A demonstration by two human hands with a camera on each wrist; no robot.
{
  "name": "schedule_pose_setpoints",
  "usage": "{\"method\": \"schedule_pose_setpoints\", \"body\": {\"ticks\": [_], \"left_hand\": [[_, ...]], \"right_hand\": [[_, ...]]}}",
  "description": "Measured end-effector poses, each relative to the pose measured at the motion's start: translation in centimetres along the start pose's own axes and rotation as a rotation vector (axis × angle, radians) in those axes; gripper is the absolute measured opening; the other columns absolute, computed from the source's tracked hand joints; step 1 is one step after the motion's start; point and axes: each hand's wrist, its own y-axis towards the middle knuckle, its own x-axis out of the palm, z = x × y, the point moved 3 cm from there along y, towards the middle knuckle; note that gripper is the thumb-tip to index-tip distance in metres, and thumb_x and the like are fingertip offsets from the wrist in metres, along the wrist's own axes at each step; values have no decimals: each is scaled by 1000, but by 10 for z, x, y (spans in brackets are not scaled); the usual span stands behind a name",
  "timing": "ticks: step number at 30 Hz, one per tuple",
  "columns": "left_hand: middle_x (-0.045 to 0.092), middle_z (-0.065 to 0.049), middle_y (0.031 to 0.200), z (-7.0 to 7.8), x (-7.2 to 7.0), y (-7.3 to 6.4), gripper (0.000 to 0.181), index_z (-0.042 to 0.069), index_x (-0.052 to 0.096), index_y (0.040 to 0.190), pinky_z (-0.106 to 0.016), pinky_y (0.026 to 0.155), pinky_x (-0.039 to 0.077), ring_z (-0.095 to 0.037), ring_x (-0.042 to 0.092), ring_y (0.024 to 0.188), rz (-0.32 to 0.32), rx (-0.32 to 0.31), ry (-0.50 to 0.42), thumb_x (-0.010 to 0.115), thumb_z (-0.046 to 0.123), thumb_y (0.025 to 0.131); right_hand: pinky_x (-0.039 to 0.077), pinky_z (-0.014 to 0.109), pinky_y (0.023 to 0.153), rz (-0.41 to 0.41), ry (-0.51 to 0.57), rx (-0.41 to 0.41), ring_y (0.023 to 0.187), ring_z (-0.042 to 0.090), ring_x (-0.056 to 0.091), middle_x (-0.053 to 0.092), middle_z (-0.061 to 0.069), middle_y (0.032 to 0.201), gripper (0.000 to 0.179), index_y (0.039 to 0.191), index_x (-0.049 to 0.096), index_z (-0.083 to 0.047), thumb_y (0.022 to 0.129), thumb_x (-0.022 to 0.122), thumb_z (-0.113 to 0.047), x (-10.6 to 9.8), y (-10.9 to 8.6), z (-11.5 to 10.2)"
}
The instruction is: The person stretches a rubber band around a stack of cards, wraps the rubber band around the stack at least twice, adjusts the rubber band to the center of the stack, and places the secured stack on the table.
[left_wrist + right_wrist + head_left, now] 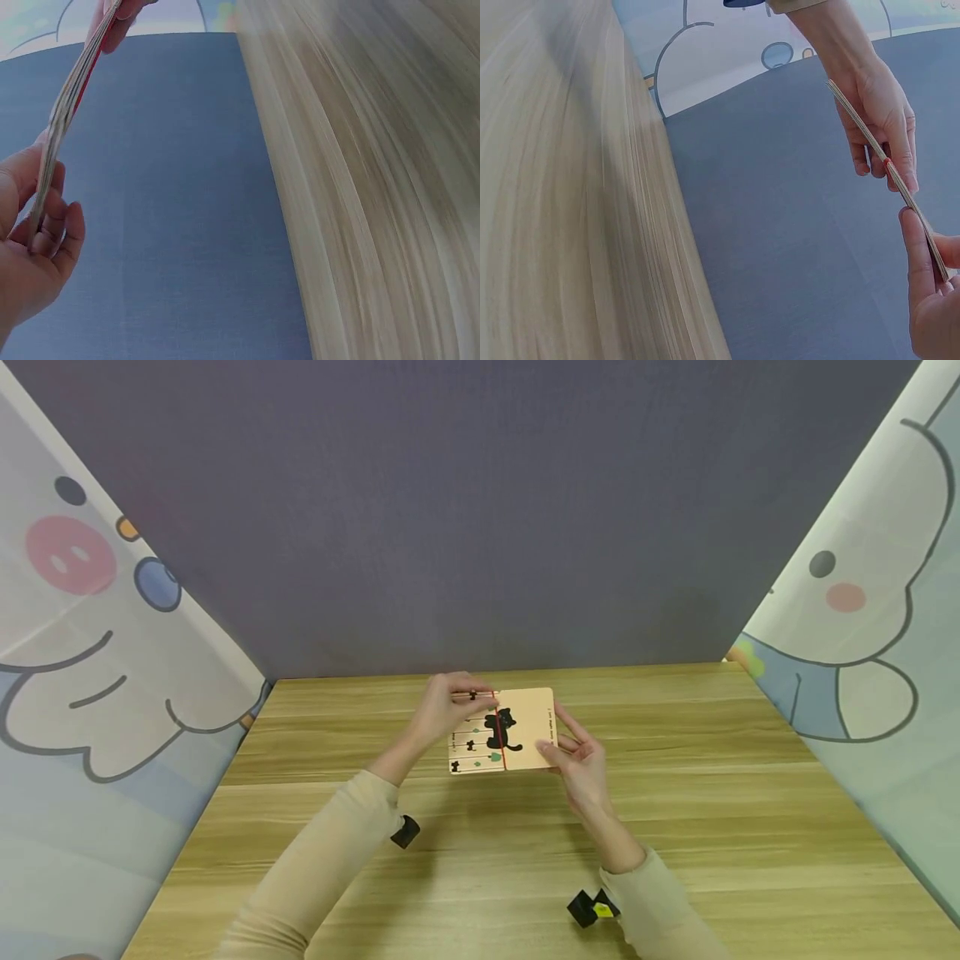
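Observation:
A small cream notebook (528, 727) with a black cat printed on it is held up above the table, a red elastic band (498, 732) running across its cover. My left hand (442, 710) holds its left part from above, thumb on the cover beside the band. At the right edge, my right hand (581, 764) grips it, thumb on the front and fingers behind. The left wrist view shows the notebook (66, 105) edge-on, my left hand (37, 232) around its lower end. Edge-on again in the right wrist view, the notebook (862, 124) spans both hands.
The wood-grain table (480, 893) lies beneath both hands. A dark grey panel (480, 527) rises at its back edge. Cartoon-printed curtains stand on the left (90, 693) and right (862, 652). Black devices (405, 832) show beside both sleeves.

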Motion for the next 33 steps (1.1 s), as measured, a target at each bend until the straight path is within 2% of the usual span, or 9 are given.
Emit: {"method": "schedule_pose_setpoints", "body": {"ticks": [7,12,15,20,23,29,33], "left_hand": [[62,-4,86,2,2,-2,20,2,69,92,-29,78,50,-16,58,82,-32,-62,-26,70,15,76],[61,-4,85,0,5,-3,21,1,68,95,-27,67,52,-16,57,75,-68,-84,-68,68,14,77],[61,-4,83,2,6,-2,21,1,68,95,-26,60,52,-15,56,71,-65,-71,-62,68,12,77],[66,-5,87,7,1,1,21,3,69,92,-26,69,52,-13,60,72,-8,-28,-7,71,15,75],[67,-7,87,8,-3,1,20,3,70,90,-27,72,52,-13,63,72,8,-34,-31,72,15,73],[67,-11,86,9,-5,0,18,1,70,87,-23,69,52,-19,64,74,-9,-101,-92,71,12,74],[65,-16,89,21,-5,-3,17,-6,67,90,-23,71,51,-23,63,78,-29,-109,-115,69,3,75]], "right_hand": [[53,28,54,-10,-9,-23,70,18,65,67,4,86,60,131,35,4,76,52,21,-2,-2,0],[54,32,58,-1,-21,0,74,21,65,67,7,89,60,131,39,1,76,53,20,-1,-4,0],[53,34,61,1,-26,9,76,22,65,67,7,91,60,131,40,-1,76,53,19,-1,-4,0],[53,32,60,3,-11,-7,75,20,65,67,3,88,60,131,38,1,76,52,20,0,-2,-2],[53,31,58,6,5,-18,74,19,65,68,2,86,59,131,38,1,76,51,21,0,-1,-3],[53,31,58,3,3,-19,73,20,65,68,3,86,61,132,37,1,76,52,21,-1,-2,-3],[53,31,57,7,-1,-23,74,21,65,68,4,86,61,131,39,1,75,52,22,-1,-3,-2]]}}
